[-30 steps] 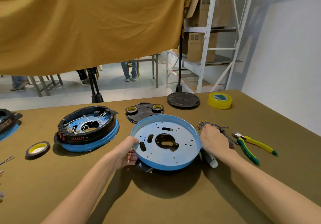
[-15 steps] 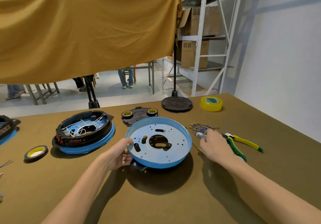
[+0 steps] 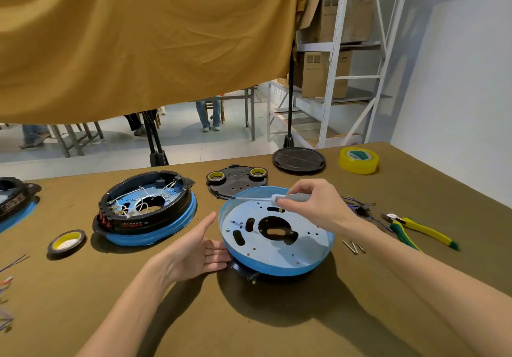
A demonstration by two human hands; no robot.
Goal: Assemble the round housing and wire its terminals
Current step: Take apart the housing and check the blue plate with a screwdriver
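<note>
Blue round housing plate [image 3: 277,234], seated on a black base on the bench [image 3: 277,315], directly before the person. The right hand [image 3: 313,204] hovers over its far rim, its grip closed round a grey screwdriver [image 3: 288,198] whose long axis lies nearly level, tip pointing left. The left hand [image 3: 194,251], fingers straight and holding nothing, touches the plate's left edge. Loose screws [image 3: 353,246] lie just right, nearer the right hand.

Blue housing [image 3: 277,234], grey screwdriver [image 3: 288,198]
</note>
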